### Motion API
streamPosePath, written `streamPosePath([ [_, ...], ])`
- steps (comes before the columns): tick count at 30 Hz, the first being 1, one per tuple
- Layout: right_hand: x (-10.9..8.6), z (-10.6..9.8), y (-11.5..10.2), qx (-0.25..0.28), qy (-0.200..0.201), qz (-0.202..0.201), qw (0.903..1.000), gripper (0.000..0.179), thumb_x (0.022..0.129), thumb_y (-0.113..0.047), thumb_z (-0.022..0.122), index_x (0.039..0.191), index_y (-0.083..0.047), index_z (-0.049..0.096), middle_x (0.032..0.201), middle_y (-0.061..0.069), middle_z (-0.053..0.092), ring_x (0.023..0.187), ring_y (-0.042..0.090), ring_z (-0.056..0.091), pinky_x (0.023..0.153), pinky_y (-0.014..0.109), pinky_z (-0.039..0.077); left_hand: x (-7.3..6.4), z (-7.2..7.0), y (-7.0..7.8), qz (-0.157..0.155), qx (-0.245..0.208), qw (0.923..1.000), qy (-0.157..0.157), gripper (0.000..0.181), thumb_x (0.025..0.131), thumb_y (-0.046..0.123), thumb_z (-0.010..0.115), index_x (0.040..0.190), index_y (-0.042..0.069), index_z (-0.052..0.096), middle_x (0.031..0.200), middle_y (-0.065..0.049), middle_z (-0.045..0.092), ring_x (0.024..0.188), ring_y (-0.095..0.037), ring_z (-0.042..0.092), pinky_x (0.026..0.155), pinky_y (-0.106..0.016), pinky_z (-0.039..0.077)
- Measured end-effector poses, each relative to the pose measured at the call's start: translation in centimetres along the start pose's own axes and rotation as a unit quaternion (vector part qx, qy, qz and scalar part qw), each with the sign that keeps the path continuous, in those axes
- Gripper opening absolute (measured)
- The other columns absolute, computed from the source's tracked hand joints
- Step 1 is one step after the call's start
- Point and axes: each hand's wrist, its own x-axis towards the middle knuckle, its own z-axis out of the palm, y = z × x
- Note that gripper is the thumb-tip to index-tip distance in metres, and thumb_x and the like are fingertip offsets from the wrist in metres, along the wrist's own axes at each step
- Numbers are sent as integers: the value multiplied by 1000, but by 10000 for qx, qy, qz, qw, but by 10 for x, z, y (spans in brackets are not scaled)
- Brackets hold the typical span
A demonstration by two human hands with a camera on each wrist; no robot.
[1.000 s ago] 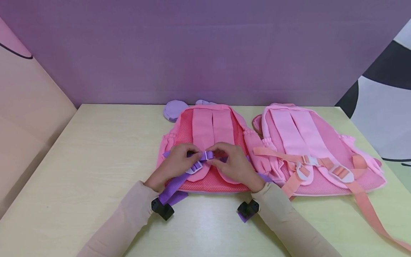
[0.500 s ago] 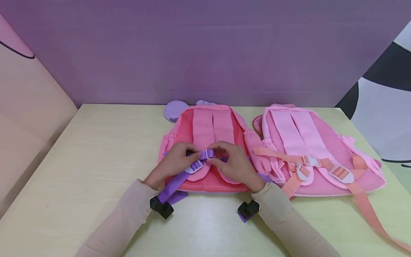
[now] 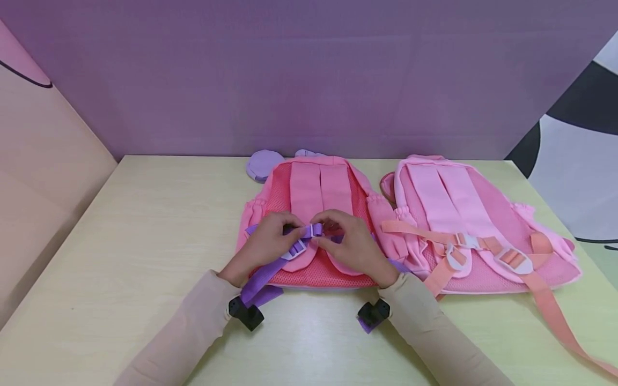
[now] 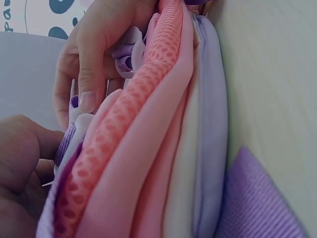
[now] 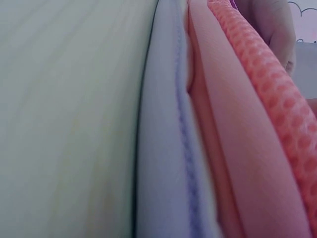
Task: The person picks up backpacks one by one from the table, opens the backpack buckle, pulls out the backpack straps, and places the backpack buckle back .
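A pink backpack (image 3: 321, 187) lies on its front, its mesh back panel and two shoulder straps facing up. Across its middle, my left hand (image 3: 267, 241) pinches a purple webbing strap (image 3: 307, 232) between thumb and fingers. Close on the other side, my right hand (image 3: 352, 241) pinches the strap at a small white buckle (image 3: 316, 230). A larger white strap adjuster (image 3: 294, 250) sits below my left fingers, with purple webbing trailing from it. The left wrist view shows both hands at the buckle, beside the red mesh (image 4: 104, 144). In the right wrist view, the backpack's edge (image 5: 237, 124) fills most of the foreground.
A second, lighter pink backpack (image 3: 458, 198) lies to the right, its orange chest strap (image 3: 420, 231) joined by a white buckle (image 3: 467, 241). One long orange strap runs off the front right of the table (image 3: 145, 241). A round lilac piece (image 3: 264, 165) lies behind the first backpack.
Both hands keep their pinch on the purple strap. The small buckle has shifted very slightly up and to the right between my fingers.
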Motion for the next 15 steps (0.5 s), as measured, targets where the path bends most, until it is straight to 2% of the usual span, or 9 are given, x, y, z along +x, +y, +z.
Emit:
streamPosePath([
  [10, -1, -1, 2, -54, 39, -22, 10000, 34, 77, -6, 77, 108, -6, 64, 101, 8, 68, 86, 21, 66, 81, 38, 56, 1, 6, 2, 173, 198, 9994, 211, 13, 91, 7, 62, 99, 1, 69, 92, -9, 66, 80, -17, 56, 71, -24, 46],
  [15, 0, 1, 3, 48, 186, -63, 9998, 32, 78, -3, 76, 107, -3, 64, 100, 10, 68, 86, 23, 67, 80, 37, 56, -2, 5, 5, 244, 443, 9977, 444, 18, 86, 8, 67, 103, 3, 67, 96, -8, 65, 84, -19, 57, 77, -30, 48],
])
